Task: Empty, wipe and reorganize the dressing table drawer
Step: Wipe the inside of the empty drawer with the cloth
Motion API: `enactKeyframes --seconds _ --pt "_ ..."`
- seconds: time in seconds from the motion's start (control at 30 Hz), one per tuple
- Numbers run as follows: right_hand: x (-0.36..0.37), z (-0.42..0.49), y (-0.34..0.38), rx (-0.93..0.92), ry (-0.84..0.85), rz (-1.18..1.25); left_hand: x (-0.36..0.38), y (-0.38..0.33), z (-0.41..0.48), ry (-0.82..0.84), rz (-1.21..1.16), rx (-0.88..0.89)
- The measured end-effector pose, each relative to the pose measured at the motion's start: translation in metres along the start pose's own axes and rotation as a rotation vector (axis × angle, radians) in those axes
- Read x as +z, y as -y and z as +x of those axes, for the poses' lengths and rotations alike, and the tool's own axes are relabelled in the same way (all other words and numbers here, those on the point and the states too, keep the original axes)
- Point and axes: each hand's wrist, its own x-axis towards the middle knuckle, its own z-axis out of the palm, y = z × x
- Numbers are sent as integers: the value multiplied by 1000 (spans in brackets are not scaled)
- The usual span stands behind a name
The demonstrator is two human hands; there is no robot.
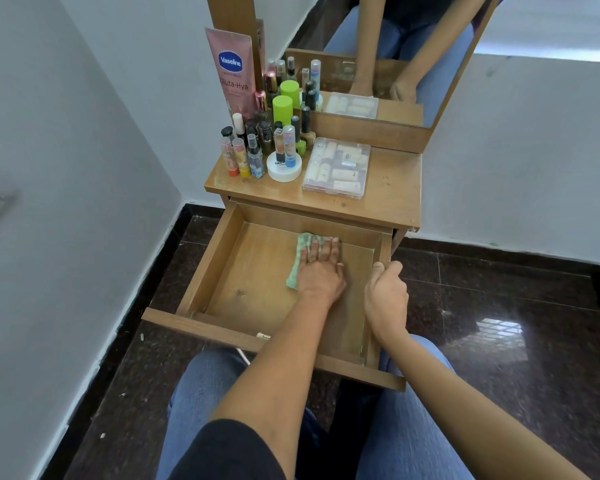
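Note:
The wooden drawer (215,258) of the dressing table is pulled out, and its inside holds nothing but a cloth. My left hand (321,268) lies flat, fingers straight, pressing a light green cloth (300,247) onto the drawer floor near the back right. My right hand (385,292) grips the top edge of the drawer's right side wall, fingers curled over it.
On the tabletop (388,188) stand several small bottles and tubes (257,147), a pink lotion tube (234,74), a white jar (284,168) and a clear plastic box (336,168). A mirror (395,57) rises behind. White walls flank the table; dark tiled floor lies below.

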Motion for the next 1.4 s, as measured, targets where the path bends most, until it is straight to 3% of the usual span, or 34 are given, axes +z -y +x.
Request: enactKeyframes --seconds 0.3,0.93,1.4 --pt "-2 -1 -3 -2 -7 83 12 -38 0 41 30 109" --pt "-1 0 -6 49 -60 155 -6 -34 11 175 75 232" --pt "0 5 -8 54 -56 146 -17 28 -28 479 347 761"
